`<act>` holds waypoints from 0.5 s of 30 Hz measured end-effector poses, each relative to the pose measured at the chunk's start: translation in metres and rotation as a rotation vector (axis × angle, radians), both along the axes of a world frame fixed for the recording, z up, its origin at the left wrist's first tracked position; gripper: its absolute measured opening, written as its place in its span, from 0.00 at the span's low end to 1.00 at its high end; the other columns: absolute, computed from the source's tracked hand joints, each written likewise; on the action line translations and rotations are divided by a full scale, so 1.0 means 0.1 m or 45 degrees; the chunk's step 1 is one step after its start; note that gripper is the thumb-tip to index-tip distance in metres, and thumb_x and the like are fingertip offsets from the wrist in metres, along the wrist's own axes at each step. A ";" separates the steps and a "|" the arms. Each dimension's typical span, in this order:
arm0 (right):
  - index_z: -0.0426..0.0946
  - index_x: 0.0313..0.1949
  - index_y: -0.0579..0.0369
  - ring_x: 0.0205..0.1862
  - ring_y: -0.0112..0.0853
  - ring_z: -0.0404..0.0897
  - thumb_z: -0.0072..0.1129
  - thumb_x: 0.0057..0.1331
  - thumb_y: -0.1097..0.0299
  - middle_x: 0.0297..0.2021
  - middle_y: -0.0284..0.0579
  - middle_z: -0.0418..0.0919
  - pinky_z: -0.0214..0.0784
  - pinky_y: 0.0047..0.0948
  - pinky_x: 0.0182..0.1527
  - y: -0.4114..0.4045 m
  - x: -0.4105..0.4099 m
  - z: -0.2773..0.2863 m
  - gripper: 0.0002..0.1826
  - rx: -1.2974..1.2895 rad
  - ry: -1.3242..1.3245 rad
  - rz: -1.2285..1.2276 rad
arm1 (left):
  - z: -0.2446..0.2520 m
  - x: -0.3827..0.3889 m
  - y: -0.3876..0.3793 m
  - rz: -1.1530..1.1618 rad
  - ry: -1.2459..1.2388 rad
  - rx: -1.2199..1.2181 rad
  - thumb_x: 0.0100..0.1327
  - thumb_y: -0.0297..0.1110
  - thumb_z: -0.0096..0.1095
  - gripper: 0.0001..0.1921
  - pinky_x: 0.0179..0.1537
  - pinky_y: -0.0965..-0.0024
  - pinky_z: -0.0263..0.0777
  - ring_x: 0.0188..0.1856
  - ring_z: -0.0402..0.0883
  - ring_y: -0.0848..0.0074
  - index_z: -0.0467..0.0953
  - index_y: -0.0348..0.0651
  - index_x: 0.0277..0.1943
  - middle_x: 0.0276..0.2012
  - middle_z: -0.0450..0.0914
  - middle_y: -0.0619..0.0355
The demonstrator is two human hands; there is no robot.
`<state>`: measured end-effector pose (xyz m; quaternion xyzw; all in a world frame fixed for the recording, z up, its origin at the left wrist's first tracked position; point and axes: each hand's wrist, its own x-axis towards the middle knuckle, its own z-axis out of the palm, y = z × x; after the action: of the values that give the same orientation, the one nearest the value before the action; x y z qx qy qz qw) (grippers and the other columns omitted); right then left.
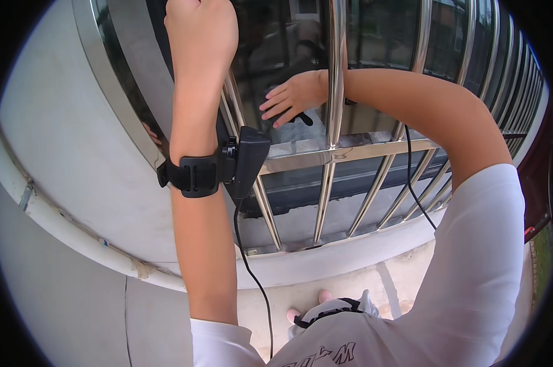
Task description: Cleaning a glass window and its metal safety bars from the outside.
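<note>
My left hand (202, 34) is at the top edge, its back towards me, in front of the dark window frame. Its fingers are curled out of sight, so what they hold is hidden. My right arm passes behind an upright steel bar (336, 73), and my right hand (297, 96) lies close to the dark window glass (372, 46), fingers stretched and apart. Its palm is hidden. Just under the fingers shows a small black shape (306, 119); whether it is an object or a reflection is unclear. A black device (251, 160) is strapped to my left wrist.
The steel window grille has a horizontal rail (349, 152) and several upright bars. A black cable (258, 280) hangs from the wrist device; another cable (410, 169) hangs by my right arm. A white wall (74, 137) stands left, with a ledge (304, 270) below the grille.
</note>
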<state>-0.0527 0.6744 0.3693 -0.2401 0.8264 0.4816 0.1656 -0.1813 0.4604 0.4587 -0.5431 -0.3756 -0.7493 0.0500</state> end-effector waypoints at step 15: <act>0.51 0.66 0.71 0.67 0.48 0.58 0.48 0.60 0.74 0.65 0.62 0.56 0.50 0.39 0.68 -0.18 0.18 1.86 0.35 0.571 1.569 -0.100 | 0.01 -0.04 0.12 -0.101 0.058 0.031 0.72 0.45 0.44 0.17 0.22 0.80 0.60 0.21 0.64 0.87 0.71 0.37 0.44 0.23 0.67 0.65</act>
<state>-0.0351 0.6562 0.5558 0.1502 0.6576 0.6853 -0.2745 -0.1853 0.4720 0.4598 -0.5737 -0.3434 -0.7427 0.0355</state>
